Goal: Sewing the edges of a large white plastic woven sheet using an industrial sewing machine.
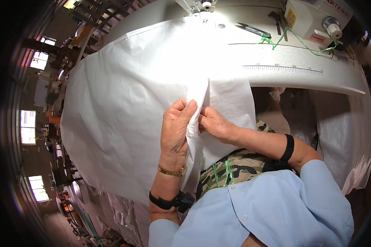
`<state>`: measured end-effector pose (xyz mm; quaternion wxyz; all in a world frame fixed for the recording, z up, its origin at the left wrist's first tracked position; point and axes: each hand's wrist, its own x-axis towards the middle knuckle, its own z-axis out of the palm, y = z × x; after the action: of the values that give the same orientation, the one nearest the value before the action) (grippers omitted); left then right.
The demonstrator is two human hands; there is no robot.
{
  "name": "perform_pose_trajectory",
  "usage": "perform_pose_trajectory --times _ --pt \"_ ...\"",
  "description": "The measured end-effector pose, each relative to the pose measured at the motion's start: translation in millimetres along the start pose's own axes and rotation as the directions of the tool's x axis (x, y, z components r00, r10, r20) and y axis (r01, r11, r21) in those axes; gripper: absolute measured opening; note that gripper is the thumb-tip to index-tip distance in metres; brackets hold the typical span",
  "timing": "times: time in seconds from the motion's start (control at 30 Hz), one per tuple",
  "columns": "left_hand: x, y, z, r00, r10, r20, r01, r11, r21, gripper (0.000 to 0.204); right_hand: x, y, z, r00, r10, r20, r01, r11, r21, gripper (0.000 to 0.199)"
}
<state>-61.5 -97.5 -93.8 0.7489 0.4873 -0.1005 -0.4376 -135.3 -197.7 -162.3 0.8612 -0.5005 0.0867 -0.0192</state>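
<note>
A large white woven plastic sheet (115,111) covers the left and middle of the sewing table and hangs over its near edge. My left hand (176,127) is closed on a fold of it, thumb on top. Close by on the right, my right hand (217,123) is closed on the same fold, its fingertips partly hidden behind the sheet. The fold runs from my hands up toward the sewing machine head (204,5), where the sheet's far edge lies in a bright glare that hides detail.
Thread snips (253,30) and a dark small tool (275,21) lie on the table beyond. A green cord (299,38) trails from the machine's handwheel (332,28). A ruler scale (282,69) marks the table edge. More white sheeting (344,136) hangs at the right.
</note>
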Motion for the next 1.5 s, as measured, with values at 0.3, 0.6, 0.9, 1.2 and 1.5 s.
perform_pose_trajectory --times 0.3,0.6,0.9,1.2,1.5 --pt "-7.3 6.4 9.6 0.992 0.130 -0.004 -0.123 0.945 0.305 0.027 -5.7 -0.2 -2.4 0.996 0.080 0.038 -0.064 0.947 -0.314 0.026" --pt "-6.1 5.9 19.4 0.976 0.218 -0.027 -0.186 0.883 0.431 0.021 -24.1 -21.2 -8.6 0.937 -0.246 -0.246 0.186 0.952 -0.243 0.022" --pt "-2.9 1.8 24.9 0.973 0.226 0.036 -0.221 0.888 0.404 0.017 -43.2 -33.9 -16.4 0.868 -0.496 0.018 0.327 0.543 -0.774 0.017" --pt "-3.4 -0.9 22.3 0.978 0.199 0.066 -0.209 0.906 0.368 0.012 -79.5 -10.8 -93.4 0.662 -0.597 -0.453 -0.042 0.574 -0.818 0.021" --pt "0.2 -3.0 18.3 0.973 0.213 0.084 -0.229 0.885 0.404 0.014 -79.7 -75.5 -20.7 0.942 -0.327 -0.076 0.283 0.896 -0.341 0.019"
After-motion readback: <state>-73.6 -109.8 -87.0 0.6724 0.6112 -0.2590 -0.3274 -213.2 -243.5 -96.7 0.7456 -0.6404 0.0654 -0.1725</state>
